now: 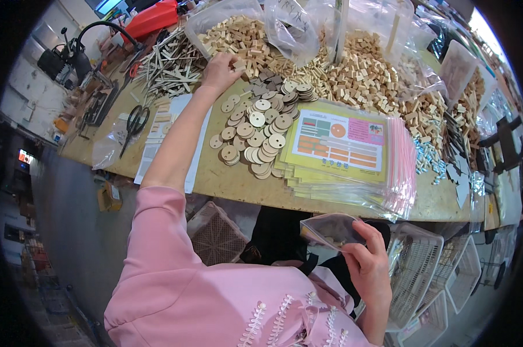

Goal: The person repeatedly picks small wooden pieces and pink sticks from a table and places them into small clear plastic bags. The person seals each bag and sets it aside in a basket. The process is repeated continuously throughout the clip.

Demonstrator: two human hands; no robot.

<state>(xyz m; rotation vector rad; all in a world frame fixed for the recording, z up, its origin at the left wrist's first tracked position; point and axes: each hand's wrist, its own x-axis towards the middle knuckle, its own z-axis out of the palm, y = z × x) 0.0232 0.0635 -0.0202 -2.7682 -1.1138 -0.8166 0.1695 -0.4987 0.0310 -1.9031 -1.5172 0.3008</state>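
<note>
My left hand reaches to the front edge of a heap of small wooden blocks, its fingers curled round a small wooden block. Beside it lie dark square pieces and many wooden discs with holes. My right hand holds an open clear plastic bag below the table's front edge; the small contents are hard to make out. Just behind that bag lies a stack of bagged printed yellow cards, with pink edges at the right.
The worktable also carries wooden sticks, more block heaps, small blue-and-white pieces, scissors, a white sheet and a clamp-like tool at the left. White plastic baskets stand below at the right, another crate under the middle.
</note>
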